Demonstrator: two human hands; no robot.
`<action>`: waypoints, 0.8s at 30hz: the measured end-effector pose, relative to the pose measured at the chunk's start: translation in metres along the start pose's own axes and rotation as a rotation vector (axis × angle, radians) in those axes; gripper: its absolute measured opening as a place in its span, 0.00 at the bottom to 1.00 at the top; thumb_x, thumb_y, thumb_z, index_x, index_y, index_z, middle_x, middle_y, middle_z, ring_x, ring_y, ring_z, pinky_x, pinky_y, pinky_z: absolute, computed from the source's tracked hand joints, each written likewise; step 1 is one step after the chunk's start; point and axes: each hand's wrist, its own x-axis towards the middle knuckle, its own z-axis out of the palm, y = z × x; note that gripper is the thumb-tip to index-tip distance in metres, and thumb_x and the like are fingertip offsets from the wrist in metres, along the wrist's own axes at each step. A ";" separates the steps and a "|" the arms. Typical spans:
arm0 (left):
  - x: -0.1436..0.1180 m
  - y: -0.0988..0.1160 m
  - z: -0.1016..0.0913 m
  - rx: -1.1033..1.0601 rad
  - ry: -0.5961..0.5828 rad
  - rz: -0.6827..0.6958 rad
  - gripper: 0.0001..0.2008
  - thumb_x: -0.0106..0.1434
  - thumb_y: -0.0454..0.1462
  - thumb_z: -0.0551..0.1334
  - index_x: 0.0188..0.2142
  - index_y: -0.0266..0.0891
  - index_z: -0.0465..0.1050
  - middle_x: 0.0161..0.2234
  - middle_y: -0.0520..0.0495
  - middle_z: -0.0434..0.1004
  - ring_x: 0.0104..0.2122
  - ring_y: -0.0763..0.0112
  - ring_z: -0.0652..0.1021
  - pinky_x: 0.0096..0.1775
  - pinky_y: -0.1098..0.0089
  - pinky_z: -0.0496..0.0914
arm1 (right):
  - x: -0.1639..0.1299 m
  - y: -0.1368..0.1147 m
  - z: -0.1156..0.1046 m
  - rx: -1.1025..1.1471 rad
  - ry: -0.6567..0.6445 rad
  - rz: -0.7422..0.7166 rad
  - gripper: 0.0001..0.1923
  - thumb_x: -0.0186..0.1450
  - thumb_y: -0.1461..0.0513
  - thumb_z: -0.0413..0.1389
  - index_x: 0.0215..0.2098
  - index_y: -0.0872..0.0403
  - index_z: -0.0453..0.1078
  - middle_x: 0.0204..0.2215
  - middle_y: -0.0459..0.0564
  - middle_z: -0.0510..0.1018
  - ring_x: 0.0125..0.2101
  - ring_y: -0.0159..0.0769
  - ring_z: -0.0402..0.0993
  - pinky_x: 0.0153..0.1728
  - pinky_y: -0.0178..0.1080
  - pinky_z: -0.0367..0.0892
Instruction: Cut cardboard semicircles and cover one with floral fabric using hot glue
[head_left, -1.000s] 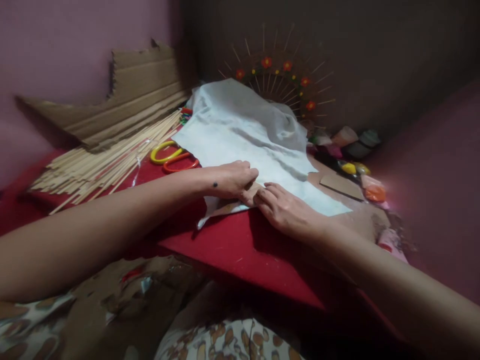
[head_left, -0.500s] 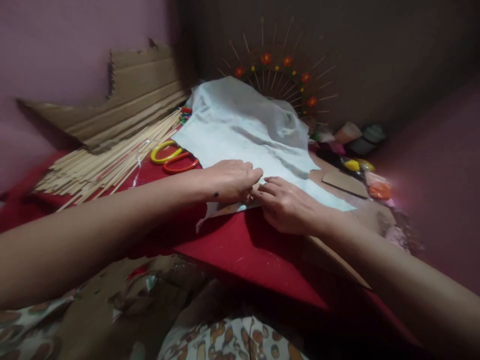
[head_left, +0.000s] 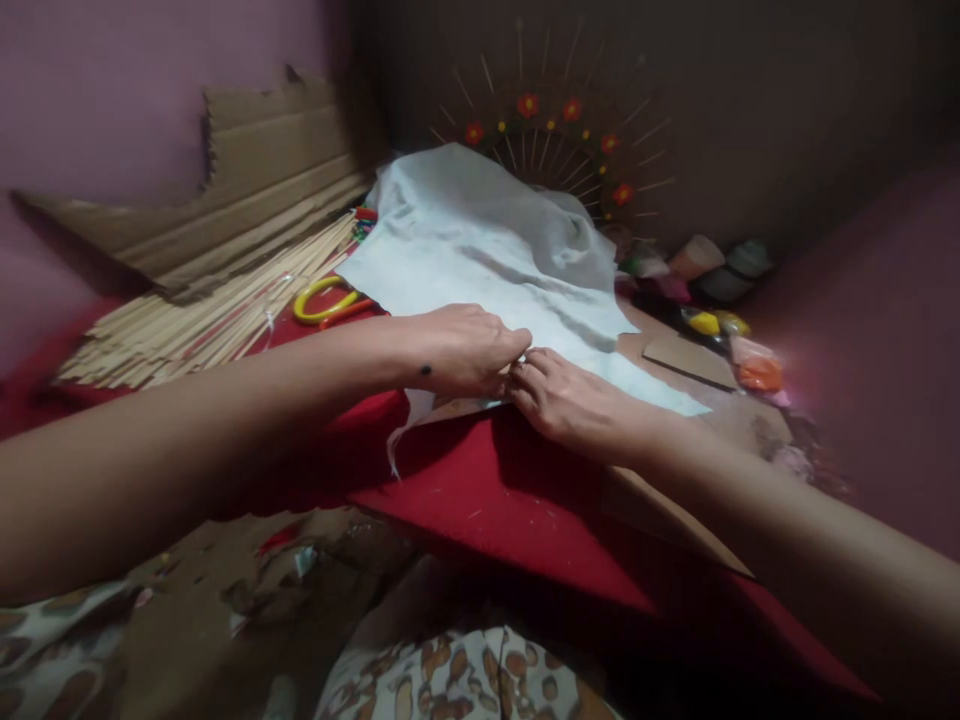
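Observation:
A large white cloth (head_left: 457, 255) is draped over the middle of the red-covered table. At its near edge, my left hand (head_left: 472, 350) has its fingers closed in a pinch on the cloth. My right hand (head_left: 574, 400) meets it from the other side, fingers curled and pressed on the same edge. The fingertips of both hands touch or nearly touch, and the exact spot they grip is partly hidden. A loose strip of the cloth hangs down below my left hand. Yellow-and-orange-handled scissors (head_left: 326, 302) lie left of the cloth, partly covered by my left forearm.
A bundle of thin wooden sticks (head_left: 202, 330) lies at the left, with torn cardboard (head_left: 262, 150) behind it. At the back stands a round stick decoration with red flowers (head_left: 528, 105). Cardboard pieces (head_left: 686, 360) and small packets (head_left: 759, 375) are at the right.
My hands have drawn closer together at the cloth's edge, the left moving slightly up and right. My left forearm covers more of the scissors. The view has shifted slightly.

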 end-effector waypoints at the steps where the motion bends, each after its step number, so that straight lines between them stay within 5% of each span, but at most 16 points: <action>1: -0.002 -0.001 0.000 -0.002 -0.001 0.005 0.15 0.64 0.42 0.59 0.47 0.37 0.70 0.28 0.43 0.78 0.26 0.63 0.74 0.30 0.66 0.59 | 0.000 0.000 0.002 0.033 0.001 0.018 0.21 0.73 0.69 0.36 0.45 0.66 0.71 0.39 0.64 0.76 0.40 0.47 0.69 0.43 0.48 0.66; 6: -0.014 -0.002 -0.006 -0.080 -0.043 0.042 0.15 0.69 0.44 0.55 0.49 0.36 0.67 0.29 0.44 0.77 0.23 0.65 0.71 0.27 0.67 0.56 | -0.003 0.001 0.011 0.258 0.097 0.100 0.18 0.73 0.66 0.38 0.47 0.62 0.69 0.41 0.62 0.75 0.41 0.46 0.67 0.45 0.50 0.65; 10: -0.027 0.002 -0.003 -0.184 -0.078 0.116 0.21 0.64 0.48 0.62 0.51 0.38 0.66 0.40 0.43 0.76 0.32 0.64 0.74 0.33 0.68 0.61 | -0.004 0.003 0.011 0.234 0.086 0.031 0.19 0.72 0.68 0.37 0.46 0.62 0.69 0.41 0.63 0.75 0.42 0.46 0.66 0.45 0.51 0.65; 15: -0.032 0.006 0.024 -0.113 0.066 0.203 0.26 0.60 0.45 0.66 0.54 0.42 0.61 0.49 0.41 0.71 0.37 0.62 0.75 0.35 0.67 0.63 | -0.002 0.004 0.005 0.159 0.039 -0.001 0.20 0.71 0.71 0.38 0.43 0.64 0.72 0.37 0.63 0.75 0.38 0.45 0.65 0.40 0.48 0.64; 20: -0.031 0.005 0.040 0.043 0.187 0.237 0.11 0.66 0.33 0.56 0.48 0.39 0.65 0.45 0.40 0.73 0.34 0.65 0.75 0.31 0.68 0.62 | 0.000 0.005 0.002 0.093 -0.007 0.008 0.20 0.72 0.70 0.39 0.43 0.65 0.73 0.40 0.64 0.75 0.38 0.45 0.65 0.40 0.46 0.64; 24: -0.032 0.005 0.043 0.086 0.242 0.247 0.10 0.69 0.30 0.49 0.44 0.36 0.67 0.42 0.39 0.74 0.33 0.66 0.74 0.33 0.68 0.65 | 0.001 0.005 0.000 0.074 -0.034 -0.005 0.18 0.72 0.69 0.41 0.44 0.66 0.73 0.41 0.64 0.76 0.38 0.45 0.65 0.41 0.46 0.64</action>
